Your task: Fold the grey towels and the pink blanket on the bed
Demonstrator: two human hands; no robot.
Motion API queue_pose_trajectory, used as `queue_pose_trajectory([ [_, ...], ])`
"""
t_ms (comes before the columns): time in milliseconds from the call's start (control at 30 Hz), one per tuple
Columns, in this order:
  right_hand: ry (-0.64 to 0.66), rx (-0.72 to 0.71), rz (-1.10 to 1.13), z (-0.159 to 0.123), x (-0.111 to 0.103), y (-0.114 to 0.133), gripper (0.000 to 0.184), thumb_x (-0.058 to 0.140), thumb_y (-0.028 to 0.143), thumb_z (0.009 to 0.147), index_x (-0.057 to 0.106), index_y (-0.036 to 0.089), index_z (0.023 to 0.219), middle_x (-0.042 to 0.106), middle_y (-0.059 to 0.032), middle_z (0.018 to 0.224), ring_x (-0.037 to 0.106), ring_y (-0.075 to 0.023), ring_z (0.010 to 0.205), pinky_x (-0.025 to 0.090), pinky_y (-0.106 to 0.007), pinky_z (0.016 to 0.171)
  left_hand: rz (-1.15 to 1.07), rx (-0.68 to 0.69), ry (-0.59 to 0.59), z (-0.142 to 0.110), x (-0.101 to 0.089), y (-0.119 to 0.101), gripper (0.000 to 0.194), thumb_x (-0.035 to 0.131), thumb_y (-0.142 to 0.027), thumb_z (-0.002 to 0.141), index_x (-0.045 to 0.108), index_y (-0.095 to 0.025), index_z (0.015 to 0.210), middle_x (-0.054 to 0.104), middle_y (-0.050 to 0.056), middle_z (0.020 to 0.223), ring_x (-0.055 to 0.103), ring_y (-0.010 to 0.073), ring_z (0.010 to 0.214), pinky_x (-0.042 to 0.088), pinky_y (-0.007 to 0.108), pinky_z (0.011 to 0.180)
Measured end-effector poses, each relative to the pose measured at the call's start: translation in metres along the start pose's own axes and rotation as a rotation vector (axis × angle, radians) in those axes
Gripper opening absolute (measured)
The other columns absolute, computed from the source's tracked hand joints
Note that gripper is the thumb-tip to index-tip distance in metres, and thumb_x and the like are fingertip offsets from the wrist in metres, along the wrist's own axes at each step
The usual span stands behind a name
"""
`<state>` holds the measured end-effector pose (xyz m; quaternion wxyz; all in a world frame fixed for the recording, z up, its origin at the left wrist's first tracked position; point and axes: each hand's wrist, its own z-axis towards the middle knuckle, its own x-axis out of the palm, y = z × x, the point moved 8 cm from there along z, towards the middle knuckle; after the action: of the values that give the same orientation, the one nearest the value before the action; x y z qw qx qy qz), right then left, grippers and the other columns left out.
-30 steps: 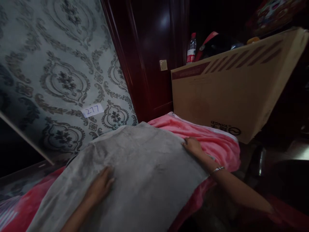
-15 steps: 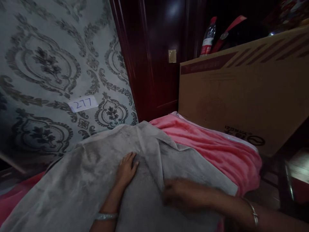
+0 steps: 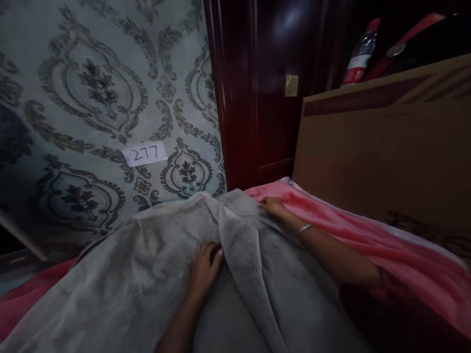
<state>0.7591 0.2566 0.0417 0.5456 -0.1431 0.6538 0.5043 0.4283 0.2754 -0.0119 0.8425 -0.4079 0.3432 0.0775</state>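
Far left on my feed: wall (image 3: 97,90), slip marked 277 (image 3: 148,153) flat against it. Gray cloth (image 3: 158,279) takes up the foreground, draped over pink cloth (image 3: 353,233) that sticks out at both sides, so gray reads as the top layer.

Left hand (image 3: 204,267): palm down on the gray, forearm up from bottom centre, fingers bent a little, thumb apart from them. No grip that I can see. My read: it's weighting the cloth just left of the fold (image 3: 245,247), so that side doesn't drag. Fold runs from the far edge down toward me, between the hands.

Right hand (image 3: 273,207): farther out, arm reaching in from lower right, bracelet (image 3: 304,228) at the wrist. Fingertips meet the gray's far-right margin, next to the pink. Can't tell if they're clamped on it or just resting. I'd guess it's there because the edge gives the best control of the slack.

Door (image 3: 257,103) behind; box (image 3: 368,147) right, bottle (image 3: 360,56) upright but leaning in view above its top edge.
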Motion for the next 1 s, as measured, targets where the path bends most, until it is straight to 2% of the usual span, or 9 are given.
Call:
queue_pose_trajectory([
  [100, 0.081, 0.044, -0.060, 0.018, 0.018, 0.003, 0.029, 0.069, 0.038, 0.087, 0.076, 0.012, 0.098, 0.076, -0.0141, 0.098, 0.072, -0.0258, 0.089, 0.052, -0.030, 0.076, 0.040, -0.018, 0.029, -0.001, 0.002, 0.002, 0.038, 0.046, -0.044, 0.092, 0.072, -0.020, 0.108, 0.070, 0.010, 0.116, 0.062, 0.0274, 0.113, 0.047, 0.048, 0.100],
  [233, 0.066, 0.021, -0.101, 0.026, 0.031, 0.012, 0.025, 0.071, 0.033, 0.084, 0.075, 0.016, 0.103, 0.075, -0.0090, 0.092, 0.070, -0.0222, 0.084, 0.051, -0.027, 0.072, 0.151, -0.051, 0.096, -0.004, 0.007, -0.002, 0.037, 0.047, -0.037, 0.091, 0.068, -0.020, 0.117, 0.067, 0.011, 0.123, 0.059, 0.0281, 0.118, 0.045, 0.048, 0.103],
  [367, -0.177, -0.069, -0.127, 0.028, 0.002, 0.030, 0.035, 0.049, 0.028, 0.097, 0.063, 0.017, 0.127, 0.065, -0.0148, 0.127, 0.063, -0.0250, 0.108, 0.046, -0.030, 0.085, 0.330, -0.082, 0.154, -0.010, 0.013, -0.010, 0.045, 0.046, -0.029, 0.091, 0.062, -0.019, 0.132, 0.059, 0.014, 0.140, 0.052, 0.0315, 0.130, 0.041, 0.053, 0.108],
  [500, -0.502, -0.189, -0.117, 0.036, -0.039, 0.044, 0.037, 0.036, 0.029, 0.101, 0.057, 0.019, 0.130, 0.057, -0.0148, 0.132, 0.062, -0.0249, 0.100, 0.043, -0.033, 0.084, 0.463, -0.052, 0.216, -0.016, 0.018, -0.019, 0.058, 0.043, -0.022, 0.091, 0.049, -0.020, 0.149, 0.039, 0.011, 0.161, 0.032, 0.0328, 0.150, 0.026, 0.059, 0.120],
  [567, -0.447, -0.128, -0.085, 0.049, -0.029, 0.032, 0.035, 0.037, 0.026, 0.100, 0.057, 0.019, 0.128, 0.061, -0.0142, 0.126, 0.062, -0.0253, 0.100, 0.043, -0.034, 0.085, 0.489, -0.044, 0.257, -0.017, 0.021, -0.022, 0.061, 0.042, -0.022, 0.092, 0.044, -0.021, 0.153, 0.030, 0.008, 0.165, 0.022, 0.0319, 0.154, 0.018, 0.061, 0.123],
  [667, -0.243, 0.022, -0.002, 0.064, 0.017, 0.002, 0.031, 0.047, 0.025, 0.097, 0.061, 0.018, 0.124, 0.066, -0.0156, 0.119, 0.062, -0.0284, 0.108, 0.043, -0.036, 0.090, 0.505, -0.088, 0.332, -0.018, 0.024, -0.019, 0.060, 0.040, -0.026, 0.094, 0.043, -0.022, 0.154, 0.029, 0.007, 0.165, 0.019, 0.0321, 0.155, 0.015, 0.062, 0.124],
  [767, -0.167, 0.088, 0.071, 0.070, 0.050, -0.022, 0.034, 0.057, 0.029, 0.092, 0.063, 0.014, 0.122, 0.069, -0.0174, 0.117, 0.062, -0.0314, 0.112, 0.045, -0.039, 0.092, 0.505, -0.122, 0.357, -0.018, 0.025, -0.016, 0.060, 0.040, -0.028, 0.094, 0.042, -0.024, 0.155, 0.030, 0.006, 0.164, 0.020, 0.0318, 0.154, 0.016, 0.062, 0.124],
  [900, -0.109, 0.084, 0.206, 0.082, 0.053, -0.035, 0.046, 0.061, 0.043, 0.092, 0.063, 0.010, 0.124, 0.070, -0.0185, 0.119, 0.065, -0.0303, 0.109, 0.049, -0.036, 0.090, 0.489, -0.094, 0.318, -0.018, 0.024, -0.014, 0.061, 0.042, -0.028, 0.094, 0.043, -0.026, 0.154, 0.033, 0.006, 0.163, 0.023, 0.0324, 0.153, 0.018, 0.064, 0.123],
  [1000, -0.031, 0.025, 0.345, 0.090, 0.048, -0.032, 0.055, 0.038, 0.055, 0.101, 0.070, 0.011, 0.110, 0.075, -0.0153, 0.098, 0.069, -0.0254, 0.093, 0.053, -0.033, 0.081, 0.483, -0.078, 0.300, -0.018, 0.024, -0.012, 0.059, 0.043, -0.028, 0.093, 0.045, -0.027, 0.153, 0.035, 0.006, 0.162, 0.025, 0.0326, 0.153, 0.020, 0.064, 0.122],
])
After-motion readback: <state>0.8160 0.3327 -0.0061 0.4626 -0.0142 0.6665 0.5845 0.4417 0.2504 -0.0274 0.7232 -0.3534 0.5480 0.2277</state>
